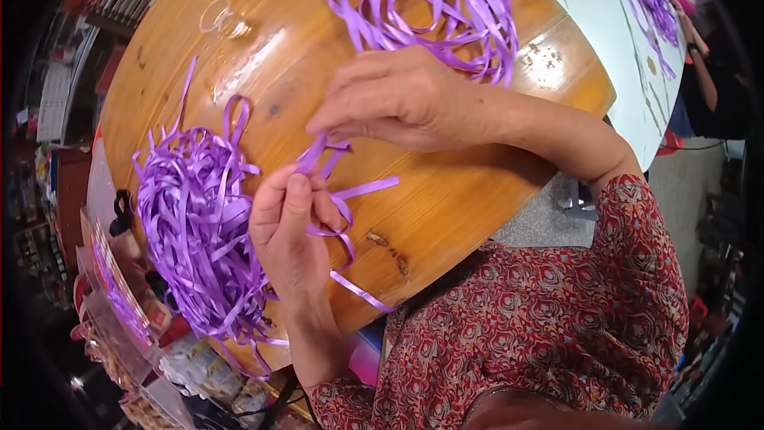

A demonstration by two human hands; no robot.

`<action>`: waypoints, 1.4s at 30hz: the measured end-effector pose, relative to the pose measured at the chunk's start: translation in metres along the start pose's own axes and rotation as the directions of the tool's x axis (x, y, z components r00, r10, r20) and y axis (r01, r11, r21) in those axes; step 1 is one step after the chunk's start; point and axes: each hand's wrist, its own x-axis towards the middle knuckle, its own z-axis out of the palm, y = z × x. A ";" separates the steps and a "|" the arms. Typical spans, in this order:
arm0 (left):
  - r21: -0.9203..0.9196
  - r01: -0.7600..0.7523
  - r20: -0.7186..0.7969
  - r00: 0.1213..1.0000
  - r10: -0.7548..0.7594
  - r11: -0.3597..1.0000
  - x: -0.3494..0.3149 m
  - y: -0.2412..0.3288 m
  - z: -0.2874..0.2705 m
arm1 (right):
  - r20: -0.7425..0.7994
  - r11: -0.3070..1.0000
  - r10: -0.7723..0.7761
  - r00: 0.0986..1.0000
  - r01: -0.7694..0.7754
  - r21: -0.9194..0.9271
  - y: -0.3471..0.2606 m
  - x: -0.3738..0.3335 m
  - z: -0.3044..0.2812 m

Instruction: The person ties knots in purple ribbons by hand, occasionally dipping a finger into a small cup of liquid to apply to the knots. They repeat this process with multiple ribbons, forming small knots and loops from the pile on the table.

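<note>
My left hand [293, 219] is closed in a pinch, thumb against fingers, on a narrow purple satin ribbon [312, 156]. Just above it, my right hand [402, 99] reaches in from the right with its fingers drawn together at the upper end of the same ribbon; its fingertips are partly hidden. A short loop shows between the two hands. Loose ribbon tails [366, 188] stick out to the right of my left hand. Left of that hand lies a dense heap of purple ribbon pieces [199, 227], spilling over the table edge.
A looser coil of purple ribbon [350, 0] lies at the far side of the wooden table [446, 231]. Small clear rings [227, 20] sit far left. At the right, a white marbled table [637, 87] holds more purple ribbon [654, 12], near another person's arm [700, 64].
</note>
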 end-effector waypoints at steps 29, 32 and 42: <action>0.233 -0.239 -0.478 0.816 0.325 0.943 0.003 0.026 -0.004 | -0.109 0.920 0.317 0.942 -0.333 -0.206 0.076 0.122 -0.016; 0.276 -0.230 -0.486 0.804 0.342 0.933 0.002 0.028 -0.001 | 0.016 0.784 0.127 0.992 -0.091 -0.614 0.112 0.149 -0.002; 0.222 -0.253 -0.467 0.820 0.331 0.942 0.000 0.035 0.006 | 0.312 0.754 0.552 0.773 -0.304 -0.582 0.160 0.182 0.010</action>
